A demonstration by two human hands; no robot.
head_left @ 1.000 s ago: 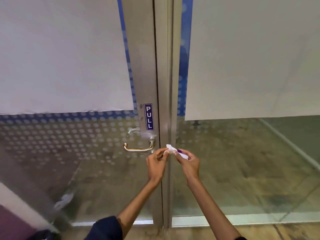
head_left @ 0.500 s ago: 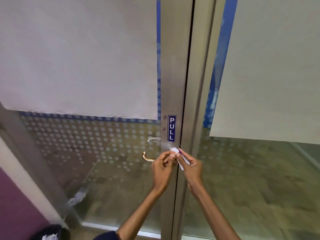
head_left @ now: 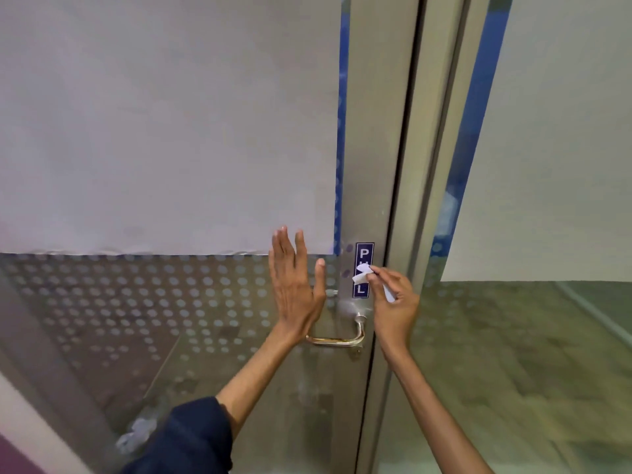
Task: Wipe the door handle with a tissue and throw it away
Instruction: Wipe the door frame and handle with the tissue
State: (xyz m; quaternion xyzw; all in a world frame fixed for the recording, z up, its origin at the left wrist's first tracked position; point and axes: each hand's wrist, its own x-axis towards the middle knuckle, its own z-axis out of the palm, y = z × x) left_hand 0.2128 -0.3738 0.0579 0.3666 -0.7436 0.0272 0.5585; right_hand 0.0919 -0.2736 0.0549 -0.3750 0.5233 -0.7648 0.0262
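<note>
The left hand (head_left: 295,289) is spread flat and empty against the glass (head_left: 171,309), while the right hand (head_left: 393,302) pinches the tissue (head_left: 363,272) over the sign (head_left: 364,254), the handle (head_left: 337,340) just below both hands.

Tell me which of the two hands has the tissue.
The right hand pinches the white tissue in front of the PULL sticker; the left hand is open and flat, holding nothing.

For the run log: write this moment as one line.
stage: pre-wipe | left hand: open, flat at glass | right hand: pinching tissue over PULL sticker | door handle: untouched
</note>
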